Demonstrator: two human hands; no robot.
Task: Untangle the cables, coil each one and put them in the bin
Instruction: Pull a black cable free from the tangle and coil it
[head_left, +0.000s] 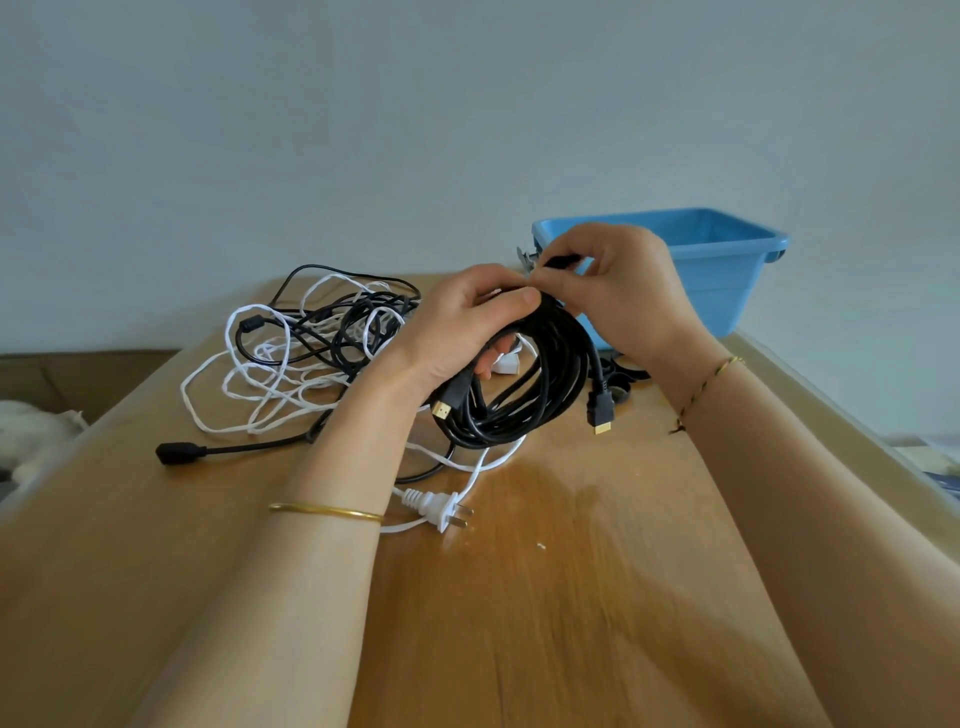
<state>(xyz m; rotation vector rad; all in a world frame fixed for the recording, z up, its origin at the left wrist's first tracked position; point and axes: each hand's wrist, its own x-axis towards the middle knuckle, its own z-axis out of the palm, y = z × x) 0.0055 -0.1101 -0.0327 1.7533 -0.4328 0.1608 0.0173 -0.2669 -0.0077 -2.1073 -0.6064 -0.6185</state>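
My left hand (462, 322) grips the top of a coiled black HDMI cable (535, 384), held above the wooden table (571, 597). Two gold-tipped plugs hang from the coil, one below my left palm (444, 408) and one at the right (600, 413). My right hand (618, 291) pinches a short black strand or tie at the coil's top. A tangle of black and white cables (311, 353) lies on the table to the left. The blue bin (722, 260) stands behind my right hand, its inside mostly hidden.
A white two-pin power plug (441, 512) lies near my left wrist. A black connector on a thick lead (179, 452) rests at the left. Small dark items (623, 376) sit by the bin's base. The table's edges run close on both sides.
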